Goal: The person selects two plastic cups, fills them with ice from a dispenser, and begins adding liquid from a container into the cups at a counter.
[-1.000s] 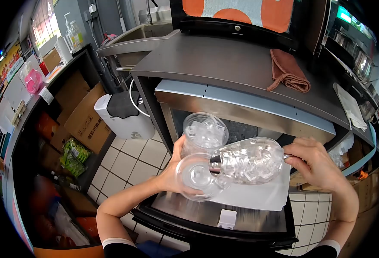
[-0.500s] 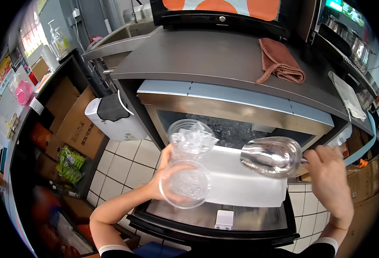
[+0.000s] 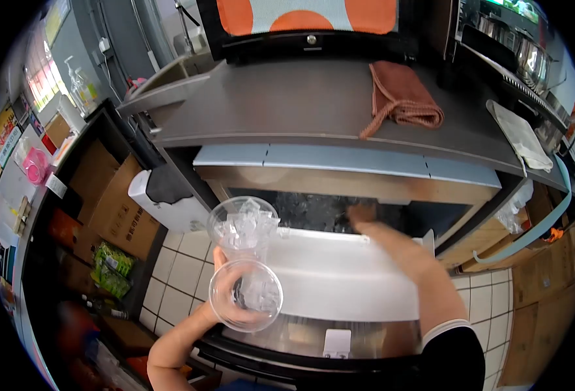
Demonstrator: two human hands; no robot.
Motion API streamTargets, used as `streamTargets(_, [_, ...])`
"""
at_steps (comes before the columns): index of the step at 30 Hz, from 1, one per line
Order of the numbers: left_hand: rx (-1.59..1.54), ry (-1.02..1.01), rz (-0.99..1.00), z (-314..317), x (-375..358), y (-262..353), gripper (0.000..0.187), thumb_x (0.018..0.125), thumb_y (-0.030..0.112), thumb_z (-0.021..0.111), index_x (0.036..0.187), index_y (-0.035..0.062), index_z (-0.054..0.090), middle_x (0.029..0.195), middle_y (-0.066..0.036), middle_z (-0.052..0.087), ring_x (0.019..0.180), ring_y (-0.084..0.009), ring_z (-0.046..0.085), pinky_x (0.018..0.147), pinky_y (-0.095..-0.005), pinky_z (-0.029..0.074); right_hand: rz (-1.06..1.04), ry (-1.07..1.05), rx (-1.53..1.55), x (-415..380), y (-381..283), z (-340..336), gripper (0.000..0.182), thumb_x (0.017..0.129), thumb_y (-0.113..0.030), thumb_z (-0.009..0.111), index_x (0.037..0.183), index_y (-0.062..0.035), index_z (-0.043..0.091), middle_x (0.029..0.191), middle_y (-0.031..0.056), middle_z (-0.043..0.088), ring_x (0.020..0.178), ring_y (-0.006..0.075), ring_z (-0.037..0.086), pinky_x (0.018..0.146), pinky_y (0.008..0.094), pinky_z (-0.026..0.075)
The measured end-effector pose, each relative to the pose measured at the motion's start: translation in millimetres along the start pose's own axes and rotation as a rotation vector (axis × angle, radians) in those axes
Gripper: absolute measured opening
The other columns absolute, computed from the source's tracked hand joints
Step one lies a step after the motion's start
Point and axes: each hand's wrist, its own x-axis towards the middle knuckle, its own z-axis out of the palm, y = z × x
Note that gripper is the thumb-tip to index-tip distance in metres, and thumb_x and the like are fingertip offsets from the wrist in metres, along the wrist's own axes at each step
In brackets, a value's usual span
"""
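Observation:
Two clear plastic cups are held together by my left hand [image 3: 220,287]. The farther cup [image 3: 242,225] is heaped with ice cubes; the nearer cup [image 3: 261,293] has some ice inside. My right arm reaches over the white lowered door [image 3: 339,267] of the ice machine, and my right hand [image 3: 362,214] is inside its opening, at the dark ice bin [image 3: 307,210]. Its fingers are blurred and partly hidden, and the metal scoop cannot be seen.
Above the machine is a grey counter [image 3: 268,98] with a folded brown cloth [image 3: 405,98]. A sink [image 3: 183,68] is at the back left. Cardboard boxes [image 3: 128,218] stand on the left shelf, and a pale cloth [image 3: 522,137] lies at the right.
My right hand, which held the metal scoop above the door, has moved forward and left into the ice opening. The view has shifted, and both cups now appear farther left.

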Motion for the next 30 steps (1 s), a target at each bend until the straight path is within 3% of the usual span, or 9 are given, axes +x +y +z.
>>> streamTargets(1, [0.041,0.002,0.02,-4,4,4,0.075,0.043,0.039,0.086,0.103,0.0032,0.061,0.105,-0.013,0.059,0.114,-0.0325,0.033,0.101,-0.0451,0.021,-0.066,0.104,0.061,25,-7,30,0.019,0.083,-0.024,0.06,0.099,-0.0171,0.069,0.1,0.0159,0.066,0.1,0.0338,0.062,0.091,0.057,0.038])
streamTargets(4, [-0.019,0.079,-0.026,0,-3,0,0.072,0.043,0.035,0.086,0.102,0.0031,0.061,0.103,-0.012,0.059,0.108,-0.0304,0.036,0.097,-0.0424,0.025,-0.223,0.006,0.294,47,-27,35,0.019,0.082,-0.024,0.064,0.095,-0.0116,0.067,0.095,0.0151,0.066,0.093,0.0329,0.062,0.077,0.0427,0.049])
streamTargets(7, [0.082,0.067,0.007,-4,-4,-5,0.072,0.043,0.033,0.086,0.102,0.0029,0.06,0.102,-0.012,0.059,0.108,-0.0305,0.036,0.096,-0.0411,0.027,-0.439,0.114,0.485,62,-13,54,0.016,0.081,-0.021,0.066,0.09,-0.008,0.066,0.084,0.0142,0.064,0.082,0.0279,0.061,0.073,0.0407,0.047])
streamTargets(9, [0.097,0.025,0.006,-3,-9,-15,0.082,0.045,0.033,0.091,0.109,-0.0021,0.054,0.107,-0.014,0.057,0.108,-0.0262,0.048,0.108,-0.0404,0.012,-0.456,0.156,0.564,52,-9,34,0.015,0.081,-0.02,0.066,0.088,-0.0063,0.064,0.08,0.0135,0.062,0.078,0.0266,0.059,0.071,0.0389,0.046])
streamTargets(11, [0.035,0.039,-0.03,3,-11,-18,0.08,0.046,0.034,0.091,0.108,-0.002,0.055,0.107,-0.014,0.057,0.107,-0.0271,0.049,0.108,-0.0407,0.011,-0.499,0.181,0.694,48,-6,31,0.012,0.083,-0.015,0.064,0.087,-0.0033,0.061,0.077,0.0127,0.059,0.072,0.0233,0.055,0.069,0.0342,0.044])
streamTargets(16, [0.134,0.029,0.039,-1,4,-9,0.075,0.048,0.035,0.09,0.105,-0.0012,0.057,0.108,-0.013,0.057,0.106,-0.0303,0.05,0.108,-0.0446,0.012,-0.553,0.266,0.589,-23,26,-44,0.012,0.085,-0.013,0.062,0.092,-0.0027,0.061,0.082,0.0134,0.06,0.074,0.0233,0.056,0.07,0.034,0.044])
streamTargets(18, [0.129,0.034,0.038,0,7,-9,0.075,0.045,0.027,0.088,0.111,0.0067,0.058,0.122,-0.019,0.047,0.122,-0.0378,0.03,0.102,-0.0463,0.026,-0.472,0.252,0.568,-61,42,-73,0.011,0.084,-0.011,0.062,0.084,-0.0008,0.058,0.076,0.0152,0.057,0.072,0.0274,0.054,0.068,0.0368,0.043])
streamTargets(23, [0.049,0.06,-0.011,14,13,-15,0.077,0.045,0.025,0.089,0.114,0.0112,0.058,0.137,-0.023,0.027,0.129,-0.0406,0.023,0.106,-0.047,0.024,-0.291,0.111,0.495,-175,60,-159,0.018,0.087,-0.013,0.059,0.1,-0.0001,0.062,0.082,0.0168,0.062,0.069,0.03,0.058,0.067,0.0347,0.047])
streamTargets(30, [0.007,0.076,-0.031,30,26,-22,0.079,0.043,0.027,0.089,0.115,0.0161,0.059,0.142,-0.027,0.01,0.135,-0.0447,0.009,0.11,-0.0487,0.018,-0.403,0.092,0.547,-247,43,-229,0.014,0.084,-0.007,0.059,0.095,0.0024,0.06,0.081,0.0164,0.061,0.069,0.0272,0.058,0.066,0.0325,0.047])
